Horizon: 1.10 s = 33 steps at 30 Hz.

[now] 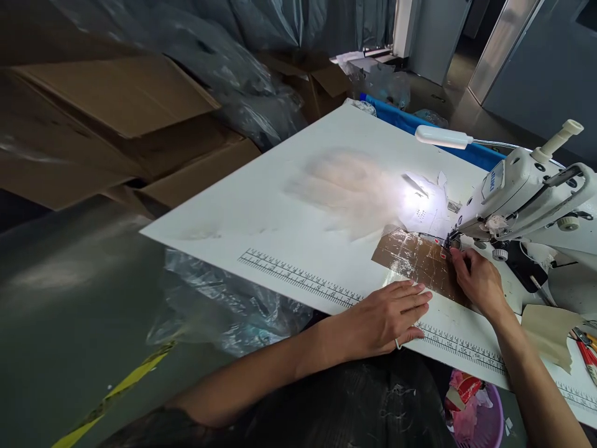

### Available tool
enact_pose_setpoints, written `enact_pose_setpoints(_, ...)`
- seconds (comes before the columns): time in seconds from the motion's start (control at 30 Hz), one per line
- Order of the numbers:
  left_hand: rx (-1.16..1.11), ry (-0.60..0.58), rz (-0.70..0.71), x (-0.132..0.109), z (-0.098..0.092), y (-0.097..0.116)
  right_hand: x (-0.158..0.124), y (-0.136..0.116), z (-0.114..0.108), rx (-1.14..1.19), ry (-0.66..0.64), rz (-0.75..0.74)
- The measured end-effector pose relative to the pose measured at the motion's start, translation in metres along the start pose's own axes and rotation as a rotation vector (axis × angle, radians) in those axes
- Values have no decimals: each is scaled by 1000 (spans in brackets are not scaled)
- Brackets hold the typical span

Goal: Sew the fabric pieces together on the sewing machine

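A white sewing machine (527, 193) stands at the right of the table, its needle area lit by a lamp. A brown, shiny, creased sheet (420, 258) lies with one edge by the presser foot (452, 239). My right hand (480, 280) is over the sheet's right end, fingertips drawn together close beside the foot; what they pinch, if anything, is hidden. My left hand (394, 314) lies flat near the table's front edge, fingers stretched out just below the sheet, with a ring on one finger. It holds nothing.
The white table (280, 211) has a printed ruler (303, 280) along its front edge. A lamp (443, 137) reaches over it. Cardboard boxes (116, 118) stand at left. A tan piece (550, 333) and scissors (588, 354) lie at right; a pink basket (497, 414) sits below.
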<state>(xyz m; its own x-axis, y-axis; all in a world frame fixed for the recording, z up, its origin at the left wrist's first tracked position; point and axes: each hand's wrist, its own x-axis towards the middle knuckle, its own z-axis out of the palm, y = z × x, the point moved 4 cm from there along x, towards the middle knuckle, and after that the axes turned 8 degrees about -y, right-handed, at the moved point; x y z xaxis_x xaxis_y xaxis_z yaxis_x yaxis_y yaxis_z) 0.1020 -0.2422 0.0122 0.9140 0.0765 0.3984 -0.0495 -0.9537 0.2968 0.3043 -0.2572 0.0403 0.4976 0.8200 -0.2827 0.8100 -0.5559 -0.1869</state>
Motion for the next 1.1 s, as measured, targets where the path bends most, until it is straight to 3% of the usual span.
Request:
enact_pose_setpoints(0.1, -93, 22, 10, -6, -11, 5, -15, 24, 1, 1, 134, -39)
enact_pose_setpoints(0.2, -220, 106, -135, -2, -21, 8, -44, 34, -6, 16, 412, -220)
enact_pose_setpoints(0.23, -262, 152, -212, 2, -23, 8, -55, 30, -6, 100, 407, -356)
enact_pose_setpoints(0.3, -348, 230, -340, 12, -23, 9, -76, 12, 5, 308, 110, -608)
enact_pose_setpoints(0.37, -419, 265, -395, 24, -21, 12, -96, -3, 12, 495, -9, -721)
enact_pose_setpoints(0.47, -491, 247, -381, 37, -19, 18, -114, -4, 20, 695, 13, -693)
enact_pose_setpoints(0.6, -494, 113, -266, 47, -18, 23, -124, 25, 30, 846, -17, -554)
enact_pose_setpoints(0.7, -441, 48, -281, 54, -17, 24, -132, 34, 35, 882, -28, -489)
enact_pose_setpoints(0.87, -461, -94, -283, 66, -16, 33, -139, 26, 37, 948, 137, -378)
enact_pose_setpoints(0.93, -461, -159, -177, 66, -19, 36, -137, 34, 33, 938, 164, -362)
enact_pose_setpoints(1.03, -326, -228, 34, 63, -28, 27, -130, 78, 20, 836, 237, -290)
enact_pose_setpoints(1.1, -136, -277, 12, 65, -31, 4, -122, 128, 6, 743, 409, -142)
